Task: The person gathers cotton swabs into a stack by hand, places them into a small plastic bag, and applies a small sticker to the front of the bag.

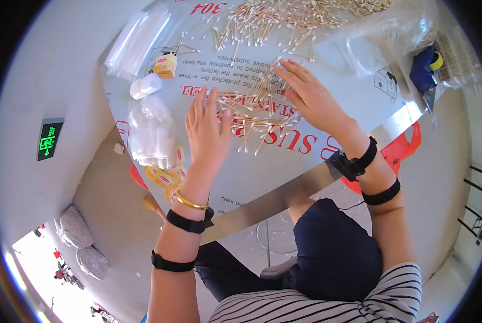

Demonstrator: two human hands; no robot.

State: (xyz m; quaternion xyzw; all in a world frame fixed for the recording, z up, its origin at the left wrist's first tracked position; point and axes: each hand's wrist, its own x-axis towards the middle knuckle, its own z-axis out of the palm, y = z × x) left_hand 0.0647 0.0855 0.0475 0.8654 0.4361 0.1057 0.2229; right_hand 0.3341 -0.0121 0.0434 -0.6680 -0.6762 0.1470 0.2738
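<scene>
A loose bunch of cotton swabs (pixel 251 123) lies on the table in front of me, between my two hands. My left hand (pixel 207 129) is at the bunch's left side, fingers stretched and apart, its fingertips by the swab ends. On the far right side of the bunch, my right hand (pixel 312 99) is also open, with its fingers extended over or beside the swabs. Neither hand grips anything that I can see. Whether the fingertips touch the swabs cannot be made out. A large heap of cotton swabs (pixel 284 19) spreads across the far part of the table.
Clear plastic bags (pixel 152 132) lie left of my left hand, with yellow printed packaging (pixel 165 180) nearer me. A white roll (pixel 146 86), a small yellow box (pixel 165 65) and clear sleeves (pixel 138 40) sit farther left. At right are plastic film (pixel 392 37) and a tape dispenser (pixel 425 70).
</scene>
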